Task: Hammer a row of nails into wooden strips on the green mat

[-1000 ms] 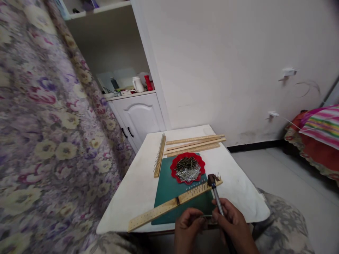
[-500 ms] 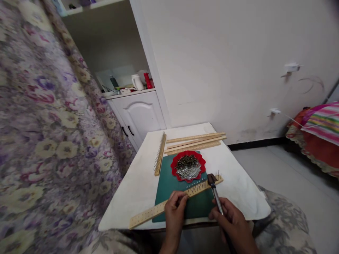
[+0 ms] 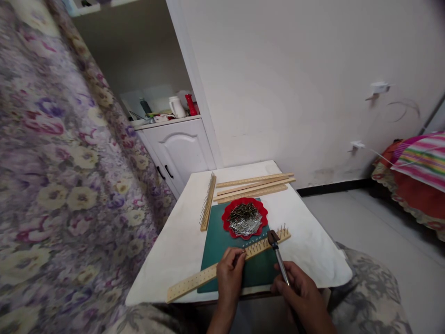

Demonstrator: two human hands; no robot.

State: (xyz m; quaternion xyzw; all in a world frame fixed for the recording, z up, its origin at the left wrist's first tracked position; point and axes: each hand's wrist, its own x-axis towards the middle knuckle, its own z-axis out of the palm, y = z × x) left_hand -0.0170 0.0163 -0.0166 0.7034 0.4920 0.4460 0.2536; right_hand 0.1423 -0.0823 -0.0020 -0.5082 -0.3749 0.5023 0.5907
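My right hand is wrapped round the handle of a hammer. The hammer's dark head is over a pale wooden strip, which lies slantwise across a green mat. Upright nails stand in rows in the strip's right part, while small holes dot its bare left part. Thumb and forefinger of my left hand pinch together at the strip, just left of the standing nails; what looks like a nail is between them, mostly hidden. A red scalloped dish full of loose nails sits behind the strip.
Another strip studded with nails lies at the left of the white-covered table. Several wooden strips lie along the back. A floral curtain hangs at the left, and a white cabinet stands behind it.
The hammer head has shifted slightly left along the strip, closer to my left hand. The left hand keeps its pinch in nearly the same place. The whole view has shifted a little.
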